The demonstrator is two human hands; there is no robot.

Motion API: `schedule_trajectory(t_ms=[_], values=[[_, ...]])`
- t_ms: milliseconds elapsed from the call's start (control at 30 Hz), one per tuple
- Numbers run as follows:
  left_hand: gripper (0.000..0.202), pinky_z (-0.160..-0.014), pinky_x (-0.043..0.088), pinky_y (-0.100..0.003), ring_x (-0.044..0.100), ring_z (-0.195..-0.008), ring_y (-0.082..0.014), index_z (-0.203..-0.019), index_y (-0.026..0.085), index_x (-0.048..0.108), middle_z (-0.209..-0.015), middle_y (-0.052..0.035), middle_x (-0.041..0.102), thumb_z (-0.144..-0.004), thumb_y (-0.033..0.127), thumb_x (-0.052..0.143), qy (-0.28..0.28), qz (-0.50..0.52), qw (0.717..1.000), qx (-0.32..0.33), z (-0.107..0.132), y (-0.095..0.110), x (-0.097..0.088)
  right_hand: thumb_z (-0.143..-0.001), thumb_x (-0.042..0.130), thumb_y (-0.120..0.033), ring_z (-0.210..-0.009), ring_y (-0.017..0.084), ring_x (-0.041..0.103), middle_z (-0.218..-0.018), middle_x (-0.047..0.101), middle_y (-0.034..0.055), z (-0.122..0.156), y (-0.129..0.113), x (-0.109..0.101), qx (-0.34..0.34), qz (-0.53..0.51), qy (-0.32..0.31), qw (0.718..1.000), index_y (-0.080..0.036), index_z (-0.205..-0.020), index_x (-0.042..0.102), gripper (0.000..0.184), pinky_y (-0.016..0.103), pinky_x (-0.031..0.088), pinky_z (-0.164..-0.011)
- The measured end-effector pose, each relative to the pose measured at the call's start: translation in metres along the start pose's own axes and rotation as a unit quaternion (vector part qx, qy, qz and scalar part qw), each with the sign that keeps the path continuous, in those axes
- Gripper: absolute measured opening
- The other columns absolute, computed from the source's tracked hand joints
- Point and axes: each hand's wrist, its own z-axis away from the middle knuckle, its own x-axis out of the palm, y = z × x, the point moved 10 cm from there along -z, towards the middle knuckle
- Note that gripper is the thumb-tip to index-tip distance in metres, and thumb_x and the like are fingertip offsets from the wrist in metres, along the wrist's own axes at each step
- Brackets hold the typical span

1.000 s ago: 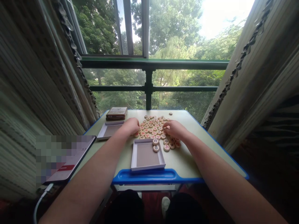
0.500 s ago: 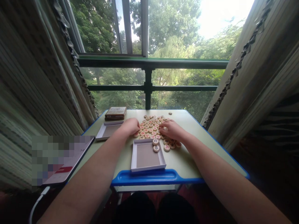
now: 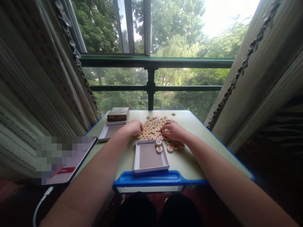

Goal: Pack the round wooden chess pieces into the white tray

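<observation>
Several round wooden chess pieces (image 3: 153, 126) with red or dark characters lie in a loose heap on a pale green desk (image 3: 189, 157). My left hand (image 3: 131, 127) rests curled at the left edge of the heap, fingers closed over pieces I cannot make out. My right hand (image 3: 174, 130) lies on the right side of the heap, fingers bent and pinching among the pieces. A shallow white cardboard tray (image 3: 150, 157) sits near the front edge, with two pieces (image 3: 158, 145) at its far right corner.
A second tray (image 3: 110, 131) and a brown box (image 3: 117, 114) stand at the back left. A phone (image 3: 71, 159) with a cable lies at the left. A blue lip (image 3: 151, 178) edges the desk front. A railed window and curtains close in behind and beside.
My right hand has slid a little leftward over the heap. My left hand has barely moved. The camera has shifted slightly.
</observation>
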Motion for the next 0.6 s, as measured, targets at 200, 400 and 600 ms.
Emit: schedule_trajectory(t_ms=[200,400,600], values=[[0.029,-0.051,0.038,-0.023,0.055,-0.053,-0.0144,-0.087,0.015,0.071,-0.055,-0.0026,0.063,-0.059,0.016,0.063,-0.017,-0.058,0.998,-0.006,0.006,0.003,0.001,-0.078,0.056,-0.021,-0.096,0.021,0.056,-0.100,0.065,0.0082,0.000,0.002,-0.001,0.004,-0.002,-0.002,1.000,-0.021,-0.090,0.072,0.020,0.039,0.032,-0.098],[0.034,-0.047,0.035,-0.021,0.054,-0.052,-0.0130,-0.089,0.015,0.070,-0.055,-0.0012,0.062,-0.056,0.015,0.061,-0.013,-0.078,0.997,-0.009,0.010,0.009,-0.002,-0.079,0.055,-0.021,-0.095,0.021,0.056,-0.097,0.065,0.0082,-0.001,0.001,-0.001,-0.003,0.003,0.006,1.000,-0.021,-0.089,0.072,0.019,0.039,0.034,-0.096],[0.032,-0.046,0.033,-0.021,0.052,-0.050,-0.0124,-0.085,0.016,0.071,-0.052,-0.0001,0.059,-0.054,0.014,0.059,-0.025,-0.088,0.996,-0.001,0.011,0.012,-0.001,-0.078,0.055,-0.020,-0.092,0.021,0.056,-0.095,0.066,0.0076,-0.001,0.004,0.001,0.006,-0.006,-0.001,1.000,-0.021,-0.088,0.072,0.019,0.034,0.039,-0.088]])
